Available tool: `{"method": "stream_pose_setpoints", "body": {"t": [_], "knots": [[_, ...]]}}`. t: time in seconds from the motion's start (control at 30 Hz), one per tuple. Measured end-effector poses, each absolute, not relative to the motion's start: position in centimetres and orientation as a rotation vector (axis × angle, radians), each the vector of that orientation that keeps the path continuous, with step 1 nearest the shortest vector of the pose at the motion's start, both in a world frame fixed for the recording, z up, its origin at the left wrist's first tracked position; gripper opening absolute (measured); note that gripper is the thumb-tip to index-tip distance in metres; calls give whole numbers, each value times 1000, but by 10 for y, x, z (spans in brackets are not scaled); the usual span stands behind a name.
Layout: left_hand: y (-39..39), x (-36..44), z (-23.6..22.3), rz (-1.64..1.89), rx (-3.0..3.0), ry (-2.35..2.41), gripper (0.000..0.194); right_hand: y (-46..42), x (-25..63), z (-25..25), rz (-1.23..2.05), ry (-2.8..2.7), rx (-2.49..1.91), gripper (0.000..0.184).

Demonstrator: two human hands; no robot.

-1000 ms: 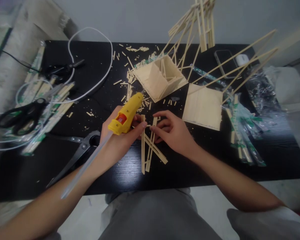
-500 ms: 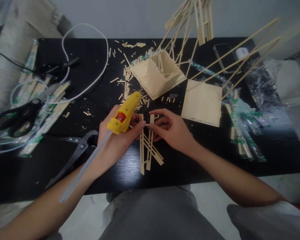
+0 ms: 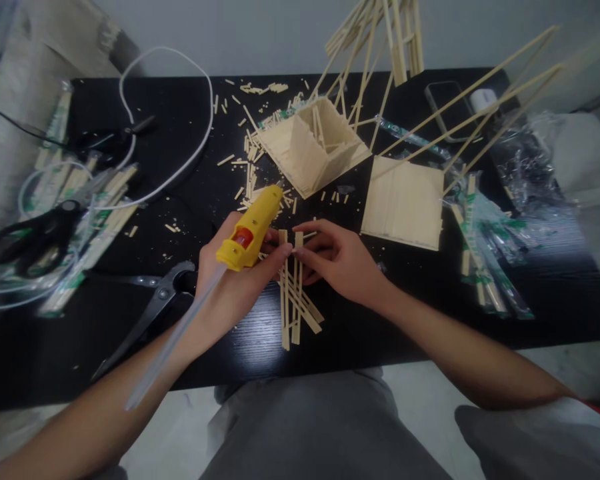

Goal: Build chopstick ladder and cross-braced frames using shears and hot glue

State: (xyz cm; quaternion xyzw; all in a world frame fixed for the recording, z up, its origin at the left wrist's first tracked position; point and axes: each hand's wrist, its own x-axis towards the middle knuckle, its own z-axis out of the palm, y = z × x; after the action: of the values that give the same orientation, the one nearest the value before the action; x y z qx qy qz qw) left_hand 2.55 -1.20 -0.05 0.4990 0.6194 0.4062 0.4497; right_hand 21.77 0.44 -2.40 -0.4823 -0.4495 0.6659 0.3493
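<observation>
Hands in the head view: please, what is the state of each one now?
Left hand: closed, holding the yellow glue gun and pinching a wooden strip.
Right hand: closed, pinching another strip.

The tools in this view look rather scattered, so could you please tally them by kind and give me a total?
Yellow glue gun: 1
Black-handled scissors: 1
Metal pliers-like tool: 1
Dark tool beyond the scissors, exact kind unclear: 1
Total: 4
</observation>
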Motion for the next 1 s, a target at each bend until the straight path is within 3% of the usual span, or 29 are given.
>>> {"method": "stream_pose_setpoints", "body": {"t": [0.37,1.0], "knots": [[-11,28,3,1001,1213,1523,34,9,221,-19,1852,-1148,-1205,37],[-11,28,3,969,1211,1551,37,9,223,-21,1768,-1247,-1178,41]]}}
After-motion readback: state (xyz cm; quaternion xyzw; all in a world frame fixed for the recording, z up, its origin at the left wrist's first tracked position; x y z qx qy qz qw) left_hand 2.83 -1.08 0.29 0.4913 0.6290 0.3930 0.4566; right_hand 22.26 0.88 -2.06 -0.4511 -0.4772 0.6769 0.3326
